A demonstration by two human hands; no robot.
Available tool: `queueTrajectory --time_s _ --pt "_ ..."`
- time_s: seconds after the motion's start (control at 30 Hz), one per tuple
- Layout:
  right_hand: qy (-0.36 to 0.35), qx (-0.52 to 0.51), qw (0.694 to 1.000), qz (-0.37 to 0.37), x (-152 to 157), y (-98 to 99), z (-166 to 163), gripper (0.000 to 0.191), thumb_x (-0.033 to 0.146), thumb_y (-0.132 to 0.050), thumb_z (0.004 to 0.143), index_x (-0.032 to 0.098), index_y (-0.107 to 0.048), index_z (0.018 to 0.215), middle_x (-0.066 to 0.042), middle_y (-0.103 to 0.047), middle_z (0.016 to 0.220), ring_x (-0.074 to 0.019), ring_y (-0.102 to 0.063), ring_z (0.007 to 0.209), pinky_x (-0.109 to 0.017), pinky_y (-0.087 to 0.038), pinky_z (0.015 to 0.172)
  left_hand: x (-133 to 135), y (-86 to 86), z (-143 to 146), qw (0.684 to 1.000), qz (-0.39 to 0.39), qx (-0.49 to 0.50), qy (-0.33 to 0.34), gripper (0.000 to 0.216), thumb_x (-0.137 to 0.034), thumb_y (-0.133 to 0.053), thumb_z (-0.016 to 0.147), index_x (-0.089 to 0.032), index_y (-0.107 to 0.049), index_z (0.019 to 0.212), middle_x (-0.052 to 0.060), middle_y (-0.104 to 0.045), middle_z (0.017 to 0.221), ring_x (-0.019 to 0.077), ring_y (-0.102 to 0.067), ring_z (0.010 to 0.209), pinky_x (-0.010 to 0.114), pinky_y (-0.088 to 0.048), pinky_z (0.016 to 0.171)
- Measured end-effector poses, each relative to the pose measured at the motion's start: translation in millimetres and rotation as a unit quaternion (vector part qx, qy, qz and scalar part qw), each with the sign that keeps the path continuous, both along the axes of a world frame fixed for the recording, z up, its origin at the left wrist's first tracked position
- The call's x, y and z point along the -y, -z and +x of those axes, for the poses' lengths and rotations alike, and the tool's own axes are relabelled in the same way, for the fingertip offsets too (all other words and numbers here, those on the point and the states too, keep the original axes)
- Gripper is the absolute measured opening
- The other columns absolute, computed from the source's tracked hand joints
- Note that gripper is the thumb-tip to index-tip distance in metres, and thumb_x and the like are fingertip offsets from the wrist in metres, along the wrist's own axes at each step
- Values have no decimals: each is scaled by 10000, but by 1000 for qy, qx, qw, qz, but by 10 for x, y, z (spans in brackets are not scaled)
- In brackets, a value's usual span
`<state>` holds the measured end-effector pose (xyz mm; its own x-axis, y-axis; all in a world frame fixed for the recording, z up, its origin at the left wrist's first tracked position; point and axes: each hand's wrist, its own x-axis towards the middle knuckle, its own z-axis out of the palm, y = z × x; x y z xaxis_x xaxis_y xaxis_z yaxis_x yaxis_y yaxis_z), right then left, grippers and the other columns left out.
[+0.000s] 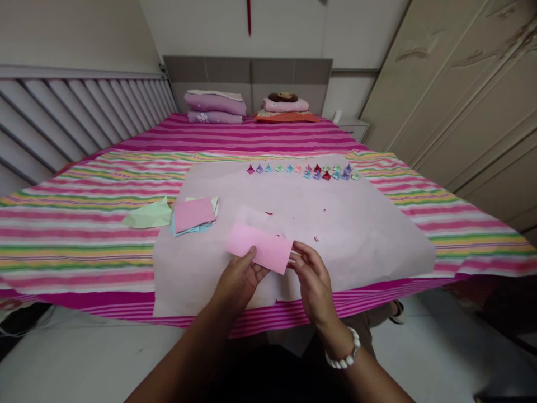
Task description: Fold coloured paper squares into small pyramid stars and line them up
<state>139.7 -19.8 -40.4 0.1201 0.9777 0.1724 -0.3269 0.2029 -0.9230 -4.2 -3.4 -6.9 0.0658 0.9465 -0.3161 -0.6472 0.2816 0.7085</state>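
A pink sheet of paper (pixel 262 247), folded into a rectangle, is held between both hands just above a large pale paper sheet (pixel 356 235) spread on the bed. My left hand (pixel 237 280) pinches its near left edge with thumb on top. My right hand (pixel 312 280), with a white bead bracelet on the wrist, grips the paper's right end with curled fingers. A stack of coloured paper squares (pixel 193 215), pink on top, lies to the left of the hands. A row of several small folded paper shapes (pixel 308 170) in many colours stands at the far side of the pale sheet.
A light green folded paper (pixel 147 215) lies on the striped bedspread (pixel 75 235) left of the stack. Folded pillows and bedding (pixel 215 105) sit at the headboard. A slatted rail (pixel 62 117) runs along the left, wardrobe doors (pixel 465 95) on the right. Tiny red paper scraps dot the sheet.
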Motion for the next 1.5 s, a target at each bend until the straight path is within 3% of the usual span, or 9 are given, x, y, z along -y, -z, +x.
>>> queueTrajectory --time_s 0.13,0.27,0.37,0.7,0.83,1.03,1.2,1.37,1.5 --pt "34 251 952 174 28 -15 146 608 116 -574 822 387 -472 1357 -36 -343 1501 -269 -447 1275 -486 -415 1007 20 -73 -69 999 -8 -11 30 278 -203 -587 868 -106 -604 1128 137 -730 1023 227 -703 936 387 -553 885" --pt "63 393 876 271 0 -81 196 526 98 -599 802 413 -607 1223 46 -179 1574 -324 -272 1395 -567 -323 1063 63 -115 -83 996 10 -37 80 263 -193 -635 834 -87 -643 1074 148 -732 1019 235 -701 928 367 -559 854" --pt "48 403 866 291 -38 -128 216 373 127 -645 799 385 -698 1064 45 -258 1553 -330 -285 1387 -586 -283 1075 90 -119 -102 992 33 -68 105 268 -224 -682 804 -93 -674 1037 140 -738 1006 234 -699 907 352 -557 827" --pt "-58 138 988 38 -49 -184 90 85 282 -717 785 208 -696 748 -52 -681 885 -207 -625 865 -346 -483 796 129 -71 -78 970 98 -147 168 269 -353 -706 781 -149 -721 955 90 -736 1006 223 -653 966 343 -503 855" --pt "-52 57 996 -55 -52 -112 19 168 319 -769 726 200 -652 714 20 -628 665 -126 -552 610 -250 -441 583 125 -32 -34 956 136 -225 127 274 -338 -736 734 -143 -712 926 61 -730 889 193 -638 873 315 -482 819" --pt "-83 -43 989 -117 -67 -169 35 472 275 -853 608 237 -654 1034 23 -694 753 -136 -624 675 -262 -485 665 109 -55 -85 934 102 -316 133 262 -384 -718 705 -137 -643 657 -18 -567 555 121 -508 576 265 -420 600" --pt "-162 -69 970 -168 -91 -211 73 231 287 -859 589 182 -694 710 4 -692 668 -119 -607 591 -246 -482 612 108 -57 -109 925 144 -289 201 217 -357 -704 734 -147 -669 775 1 -617 651 153 -575 672 292 -455 678" --pt "-164 -101 969 -154 -96 -187 34 269 270 -845 616 199 -742 854 -4 -722 728 -132 -631 660 -262 -495 697 93 10 -45 950 160 -265 43 249 -261 -769 666 -179 -588 817 -14 -638 737 131 -605 698 264 -482 688" --pt "-148 -83 976 -138 -95 -164 3 294 281 -829 644 205 -741 915 -16 -731 767 -137 -614 657 -266 -479 672 115 60 -45 913 231 -332 -60 217 -205 -747 706 -199 -589 854 -36 -596 753 98 -580 693 225 -474 675"
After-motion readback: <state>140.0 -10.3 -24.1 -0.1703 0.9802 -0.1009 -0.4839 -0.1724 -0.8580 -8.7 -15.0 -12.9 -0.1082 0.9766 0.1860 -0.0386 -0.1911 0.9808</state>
